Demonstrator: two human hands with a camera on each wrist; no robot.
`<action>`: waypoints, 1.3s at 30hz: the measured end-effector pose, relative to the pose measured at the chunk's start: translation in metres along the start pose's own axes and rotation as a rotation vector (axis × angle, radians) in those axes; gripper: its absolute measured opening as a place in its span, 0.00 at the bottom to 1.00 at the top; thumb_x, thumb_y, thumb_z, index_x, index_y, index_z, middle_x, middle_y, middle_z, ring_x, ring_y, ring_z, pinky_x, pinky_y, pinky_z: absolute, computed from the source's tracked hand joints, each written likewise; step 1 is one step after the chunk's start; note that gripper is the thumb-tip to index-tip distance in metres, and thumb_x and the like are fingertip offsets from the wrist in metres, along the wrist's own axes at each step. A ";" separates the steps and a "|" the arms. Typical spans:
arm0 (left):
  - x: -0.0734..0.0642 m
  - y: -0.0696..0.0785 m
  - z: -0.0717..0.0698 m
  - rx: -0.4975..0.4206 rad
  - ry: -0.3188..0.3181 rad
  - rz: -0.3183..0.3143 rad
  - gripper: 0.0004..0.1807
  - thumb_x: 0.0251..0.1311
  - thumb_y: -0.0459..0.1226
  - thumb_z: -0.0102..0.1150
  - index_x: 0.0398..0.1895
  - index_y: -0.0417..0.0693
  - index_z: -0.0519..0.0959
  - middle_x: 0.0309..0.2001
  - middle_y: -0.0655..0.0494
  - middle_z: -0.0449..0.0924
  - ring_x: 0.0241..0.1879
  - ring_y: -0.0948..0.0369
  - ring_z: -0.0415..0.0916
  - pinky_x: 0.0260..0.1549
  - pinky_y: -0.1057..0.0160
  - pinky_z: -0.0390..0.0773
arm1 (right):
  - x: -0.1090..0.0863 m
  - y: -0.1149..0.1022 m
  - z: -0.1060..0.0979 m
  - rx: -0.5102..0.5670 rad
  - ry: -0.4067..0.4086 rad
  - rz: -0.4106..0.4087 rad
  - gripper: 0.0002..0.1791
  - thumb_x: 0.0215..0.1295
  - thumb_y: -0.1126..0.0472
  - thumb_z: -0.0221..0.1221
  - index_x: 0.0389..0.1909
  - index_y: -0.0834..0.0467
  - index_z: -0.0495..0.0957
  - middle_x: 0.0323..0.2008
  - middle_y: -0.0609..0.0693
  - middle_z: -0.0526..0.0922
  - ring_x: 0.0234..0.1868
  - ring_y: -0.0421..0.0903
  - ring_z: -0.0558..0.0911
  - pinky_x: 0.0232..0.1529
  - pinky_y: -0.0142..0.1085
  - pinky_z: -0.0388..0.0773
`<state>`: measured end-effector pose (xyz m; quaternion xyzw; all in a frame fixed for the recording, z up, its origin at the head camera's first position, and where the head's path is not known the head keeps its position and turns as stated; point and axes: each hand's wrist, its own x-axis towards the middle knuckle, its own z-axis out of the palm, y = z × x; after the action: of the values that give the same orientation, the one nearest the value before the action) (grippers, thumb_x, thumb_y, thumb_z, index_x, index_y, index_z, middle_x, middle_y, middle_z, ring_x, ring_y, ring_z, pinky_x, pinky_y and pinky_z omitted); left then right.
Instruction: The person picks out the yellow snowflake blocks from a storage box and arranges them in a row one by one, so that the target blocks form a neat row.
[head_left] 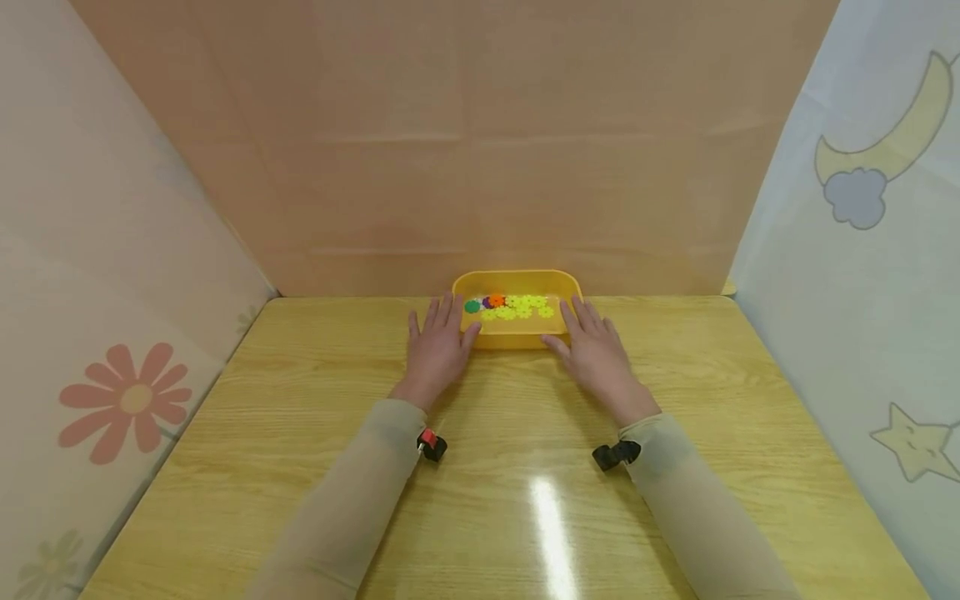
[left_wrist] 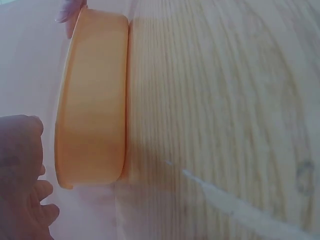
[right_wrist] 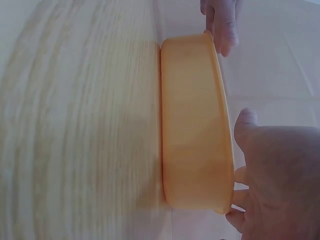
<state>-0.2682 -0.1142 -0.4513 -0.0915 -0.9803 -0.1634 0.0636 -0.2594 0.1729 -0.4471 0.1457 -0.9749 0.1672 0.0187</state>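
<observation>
A yellow plastic tray (head_left: 517, 342) sits at the far edge of the table, against the back panel. Inside it lie several yellow flower-shaped pieces (head_left: 523, 312), an orange one (head_left: 497, 300), a green one (head_left: 472, 307) and a partly hidden purple one (head_left: 487, 303). My left hand (head_left: 437, 350), fingers extended, is at the tray's left end. At the right end, my right hand (head_left: 600, 357) has straight fingers by the rim. Both wrist views show the tray's outer wall (left_wrist: 97, 95) (right_wrist: 195, 125); whether every fingertip touches it, I cannot tell.
The wooden table (head_left: 517, 417) runs back to a plain tan panel (head_left: 465, 167). A side panel with a red flower (head_left: 123, 400) stands on the left, another with a moon (head_left: 892, 133) on the right. Small black devices (head_left: 432, 447) (head_left: 617, 455) sit at both wrists.
</observation>
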 end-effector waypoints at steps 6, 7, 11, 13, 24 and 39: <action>0.003 -0.002 0.004 -0.016 0.001 -0.026 0.42 0.87 0.63 0.33 0.92 0.50 0.50 0.90 0.48 0.46 0.88 0.46 0.42 0.83 0.31 0.33 | 0.000 0.000 0.002 0.013 -0.001 0.000 0.48 0.87 0.34 0.46 0.91 0.60 0.44 0.89 0.65 0.42 0.89 0.64 0.41 0.85 0.67 0.42; 0.003 -0.003 0.004 -0.016 -0.003 -0.032 0.43 0.87 0.63 0.33 0.92 0.50 0.50 0.90 0.48 0.47 0.88 0.46 0.43 0.83 0.31 0.33 | 0.000 0.000 0.002 0.013 -0.003 0.002 0.48 0.87 0.34 0.46 0.91 0.61 0.44 0.89 0.66 0.42 0.89 0.64 0.40 0.85 0.67 0.42; 0.003 -0.003 0.006 -0.021 -0.022 -0.039 0.43 0.87 0.64 0.33 0.92 0.49 0.51 0.90 0.48 0.48 0.88 0.46 0.42 0.83 0.31 0.34 | -0.001 0.002 0.002 0.016 -0.009 0.014 0.49 0.87 0.34 0.45 0.90 0.63 0.45 0.89 0.67 0.41 0.89 0.64 0.39 0.85 0.66 0.42; 0.002 -0.003 0.007 -0.022 -0.025 -0.037 0.43 0.87 0.63 0.33 0.92 0.49 0.50 0.90 0.47 0.49 0.88 0.46 0.43 0.83 0.31 0.35 | -0.002 0.002 0.002 0.022 -0.013 0.021 0.49 0.87 0.33 0.45 0.90 0.63 0.45 0.89 0.67 0.40 0.89 0.64 0.38 0.85 0.66 0.42; -0.006 -0.003 0.006 -0.041 -0.024 -0.043 0.43 0.87 0.63 0.35 0.92 0.49 0.49 0.90 0.48 0.47 0.89 0.47 0.42 0.83 0.31 0.37 | -0.006 0.002 0.004 0.020 -0.032 0.003 0.51 0.86 0.33 0.48 0.90 0.65 0.46 0.88 0.68 0.41 0.89 0.64 0.38 0.86 0.62 0.42; -0.025 -0.006 0.005 -0.024 0.019 -0.044 0.43 0.87 0.61 0.40 0.92 0.46 0.51 0.89 0.47 0.51 0.87 0.44 0.48 0.82 0.28 0.42 | -0.022 -0.004 -0.003 0.003 -0.078 -0.048 0.51 0.85 0.34 0.53 0.89 0.67 0.48 0.88 0.68 0.43 0.88 0.66 0.43 0.86 0.61 0.46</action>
<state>-0.2451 -0.1215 -0.4621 -0.0689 -0.9794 -0.1773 0.0683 -0.2374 0.1759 -0.4450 0.1754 -0.9709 0.1623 -0.0157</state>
